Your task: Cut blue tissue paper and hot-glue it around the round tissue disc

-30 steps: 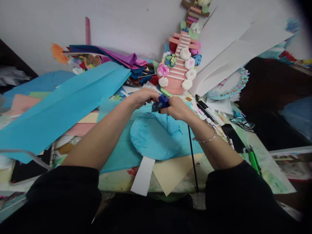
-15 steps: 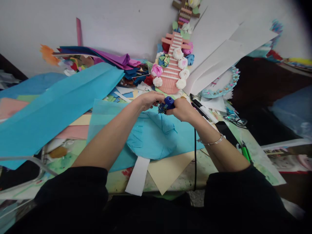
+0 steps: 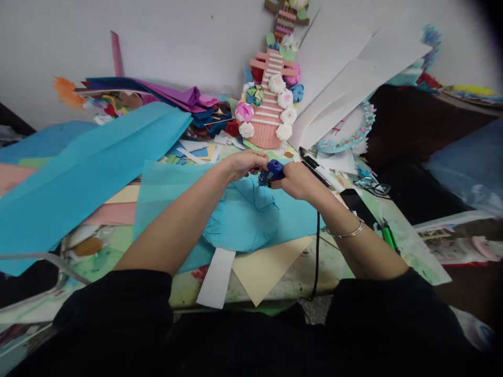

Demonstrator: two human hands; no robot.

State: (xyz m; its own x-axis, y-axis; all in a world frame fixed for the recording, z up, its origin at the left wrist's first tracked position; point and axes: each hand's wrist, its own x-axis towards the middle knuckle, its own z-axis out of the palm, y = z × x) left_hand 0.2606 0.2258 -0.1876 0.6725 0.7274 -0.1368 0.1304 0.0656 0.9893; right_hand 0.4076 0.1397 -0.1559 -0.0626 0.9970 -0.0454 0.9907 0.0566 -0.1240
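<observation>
Right hand (image 3: 299,179) wraps its fingers round a blue tool (image 3: 275,168) over the far side of the turquoise disc (image 3: 248,221); left hand (image 3: 247,163) curls narrowly beside it (holding what, I cannot tell). White strip (image 3: 217,277) runs from disc to surface (image 3: 332,260) edge.

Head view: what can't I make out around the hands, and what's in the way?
All in the head view:
Blue tool: rear part, hidden by the right hand; its label is too small to read.
Left hand: what it pinches, if anything, hidden by the hand itself.
Black cord: upper end, hidden by the right forearm.
</observation>
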